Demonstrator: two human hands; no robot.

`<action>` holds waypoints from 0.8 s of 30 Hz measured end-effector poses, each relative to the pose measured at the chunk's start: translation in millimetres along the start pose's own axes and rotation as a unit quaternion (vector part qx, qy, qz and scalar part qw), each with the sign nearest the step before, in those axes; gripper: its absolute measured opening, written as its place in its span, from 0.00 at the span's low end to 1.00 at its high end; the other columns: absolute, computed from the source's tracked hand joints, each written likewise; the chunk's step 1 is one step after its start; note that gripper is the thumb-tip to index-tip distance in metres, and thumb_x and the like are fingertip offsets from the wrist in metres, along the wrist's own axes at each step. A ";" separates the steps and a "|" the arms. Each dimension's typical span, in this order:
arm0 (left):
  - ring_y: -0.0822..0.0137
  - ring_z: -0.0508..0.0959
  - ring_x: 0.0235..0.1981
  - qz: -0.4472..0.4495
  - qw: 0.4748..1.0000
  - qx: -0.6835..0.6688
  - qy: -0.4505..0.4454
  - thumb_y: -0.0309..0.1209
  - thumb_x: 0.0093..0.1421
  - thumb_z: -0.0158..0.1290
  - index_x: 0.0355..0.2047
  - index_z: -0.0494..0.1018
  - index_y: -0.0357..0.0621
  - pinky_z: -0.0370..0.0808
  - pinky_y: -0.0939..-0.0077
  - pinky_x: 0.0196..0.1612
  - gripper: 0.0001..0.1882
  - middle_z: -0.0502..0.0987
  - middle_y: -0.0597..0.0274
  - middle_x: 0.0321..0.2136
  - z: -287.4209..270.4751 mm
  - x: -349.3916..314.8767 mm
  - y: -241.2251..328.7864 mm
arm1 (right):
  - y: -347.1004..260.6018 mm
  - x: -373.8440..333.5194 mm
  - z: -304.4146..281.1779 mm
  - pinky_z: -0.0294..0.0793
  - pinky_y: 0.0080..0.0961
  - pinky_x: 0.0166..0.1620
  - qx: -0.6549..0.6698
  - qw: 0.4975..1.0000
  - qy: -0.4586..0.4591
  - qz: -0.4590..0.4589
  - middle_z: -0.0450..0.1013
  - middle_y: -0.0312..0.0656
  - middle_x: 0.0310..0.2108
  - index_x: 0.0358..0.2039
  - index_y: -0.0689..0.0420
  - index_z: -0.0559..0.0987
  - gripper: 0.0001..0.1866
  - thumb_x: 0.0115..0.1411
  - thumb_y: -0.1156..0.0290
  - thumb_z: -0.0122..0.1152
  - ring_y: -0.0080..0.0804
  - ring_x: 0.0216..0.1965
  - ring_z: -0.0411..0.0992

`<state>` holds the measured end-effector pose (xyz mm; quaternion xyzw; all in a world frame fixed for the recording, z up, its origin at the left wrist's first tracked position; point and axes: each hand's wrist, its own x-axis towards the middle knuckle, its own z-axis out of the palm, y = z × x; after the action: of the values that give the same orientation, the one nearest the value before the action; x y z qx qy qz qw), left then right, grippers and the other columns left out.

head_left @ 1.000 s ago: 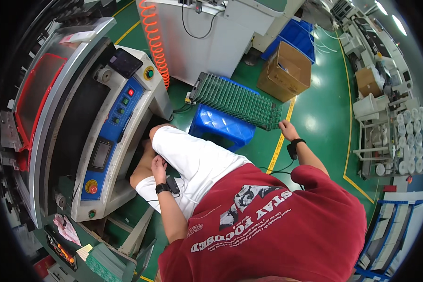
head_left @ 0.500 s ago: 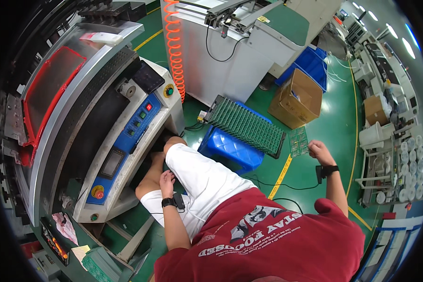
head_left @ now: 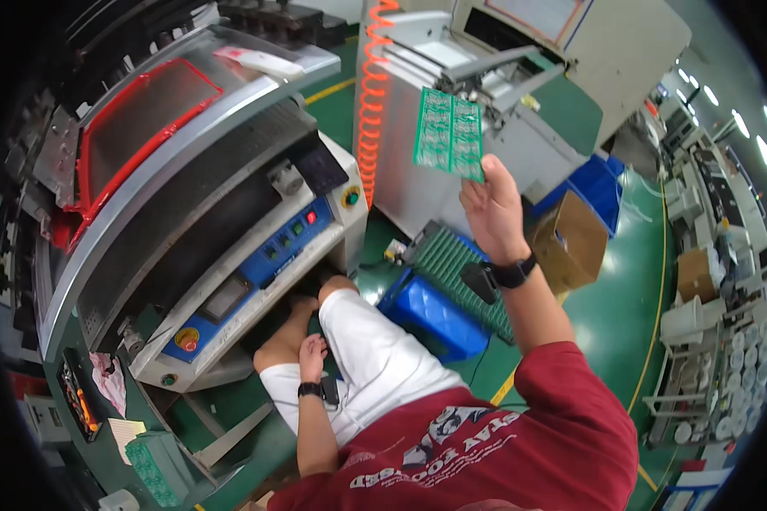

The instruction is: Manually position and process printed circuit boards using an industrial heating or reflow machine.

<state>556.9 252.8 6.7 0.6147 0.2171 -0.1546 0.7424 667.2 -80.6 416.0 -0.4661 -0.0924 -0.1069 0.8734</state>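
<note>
My right hand [head_left: 494, 209] holds a green circuit board panel [head_left: 449, 129] up by its near edge, pinched between thumb and fingers. The panel carries rows of small printed patterns and hangs in the air in front of the grey machine cabinet. Below my raised forearm, a slotted rack [head_left: 452, 266] with green ridged rows lies across a blue plastic bin [head_left: 435, 315]; my arm hides part of it. My left hand [head_left: 313, 356] rests on my thigh with its fingers curled, nothing visible in them.
At left stands a printing machine with a red-edged screen [head_left: 141, 128] and a blue control panel [head_left: 234, 281]. An orange coiled hose [head_left: 373, 102] hangs beside the cabinet. A cardboard box [head_left: 571, 243] sits right of the rack. A stack of green boards [head_left: 158, 468] lies lower left.
My right hand has swung up and left with the circuit board panel, from beside the rack to before the cabinet. My left hand stays on my thigh. The view has shifted.
</note>
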 end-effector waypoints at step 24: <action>0.67 0.75 0.40 -0.010 0.999 0.049 0.006 0.29 0.64 0.45 0.48 0.68 0.38 0.73 0.76 0.43 0.14 0.75 0.56 0.40 3.9 -1.2 -1.7 | 15.7 121.2 -56.5 0.51 0.14 0.16 -0.097 0.967 0.227 -0.063 0.60 0.31 0.21 0.24 0.53 0.65 0.10 0.63 0.68 0.46 0.17 0.18 0.56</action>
<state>555.6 248.6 6.4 0.6490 0.2200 -0.1685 0.7085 791.3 -131.4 404.2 -0.5057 0.0899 -0.2736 0.8132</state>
